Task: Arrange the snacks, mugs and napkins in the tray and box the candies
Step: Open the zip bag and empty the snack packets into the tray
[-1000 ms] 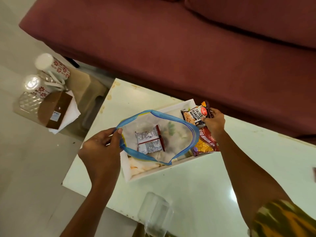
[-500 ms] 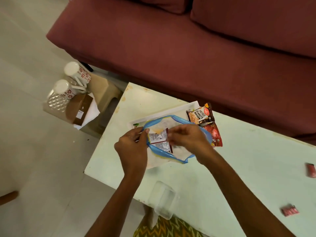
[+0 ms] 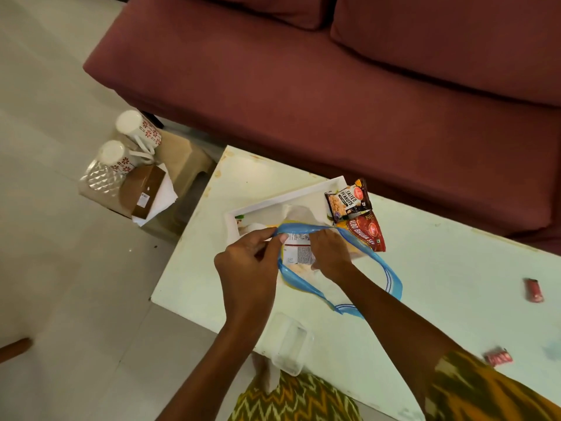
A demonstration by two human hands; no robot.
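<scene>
A clear zip bag with a blue rim (image 3: 306,285) hangs over the white tray (image 3: 282,202) on the pale table. My left hand (image 3: 249,262) pinches the bag's rim at the left. My right hand (image 3: 329,253) is inside the bag's mouth, gripping a white and red snack packet (image 3: 299,250). A salted peanuts packet (image 3: 347,202) and a red sev packet (image 3: 368,230) lie at the tray's right end. Two red candies (image 3: 533,289) (image 3: 498,357) sit on the table at the right. A clear plastic box (image 3: 288,344) rests at the near table edge.
Beside the table, a low stool (image 3: 179,156) holds two upturned mugs with red flowers (image 3: 138,129) (image 3: 117,159), a brown box (image 3: 144,194) on white napkins (image 3: 161,202) and a shiny packet (image 3: 97,177). A maroon sofa (image 3: 334,86) runs behind the table.
My right hand left the peanuts packet at the tray's end and reached into the bag, taking hold of the packet inside. The bag's rim has been pulled flatter and stretched toward me.
</scene>
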